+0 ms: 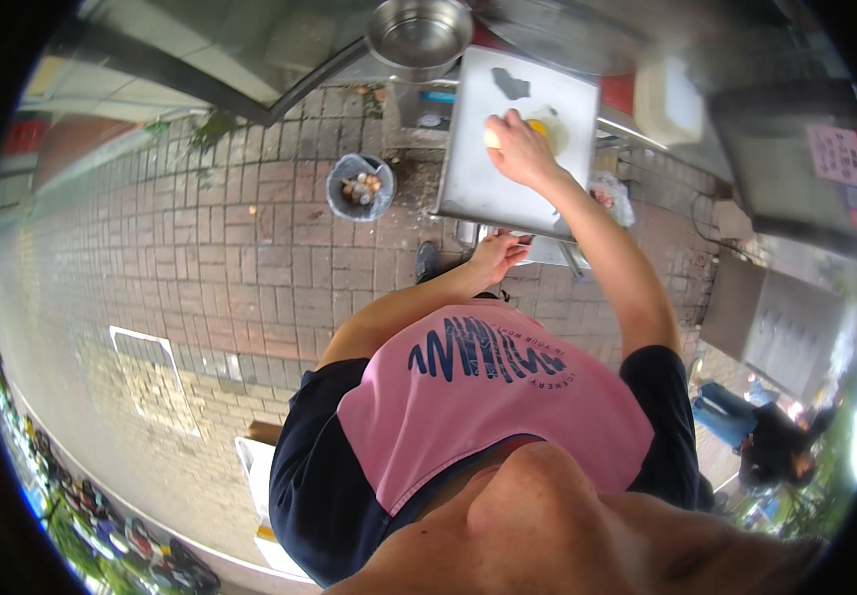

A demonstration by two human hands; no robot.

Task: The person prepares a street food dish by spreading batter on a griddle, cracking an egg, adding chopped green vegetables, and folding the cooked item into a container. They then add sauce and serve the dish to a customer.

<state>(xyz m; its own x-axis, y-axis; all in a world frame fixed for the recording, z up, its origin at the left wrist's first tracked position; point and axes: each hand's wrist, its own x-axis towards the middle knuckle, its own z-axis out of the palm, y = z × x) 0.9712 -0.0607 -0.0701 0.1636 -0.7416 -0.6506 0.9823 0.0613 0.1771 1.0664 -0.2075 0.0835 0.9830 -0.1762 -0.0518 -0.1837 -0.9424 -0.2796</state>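
A shallow, pale metal tray [473,183] lies in front of me. On its far right part is a cracked egg [539,128], the yellow yolk in a whitish puddle. My right hand [522,154] is over the tray just left of the yolk, its fingers closed round a pale eggshell [492,138]. Below the tray's near edge is my left hand [496,256], fingers curled together by a small dark thing. What those fingers grip I cannot make out. A dark grey patch [511,83] shows near the tray's far edge.
A lined bin [360,187] holding eggshells stands on the brick paving to the left. Beyond the tray's far left corner is a round steel pot [418,38]. A whitish container [668,102] sits at the right. Another person [775,436] is farther off, lower right.
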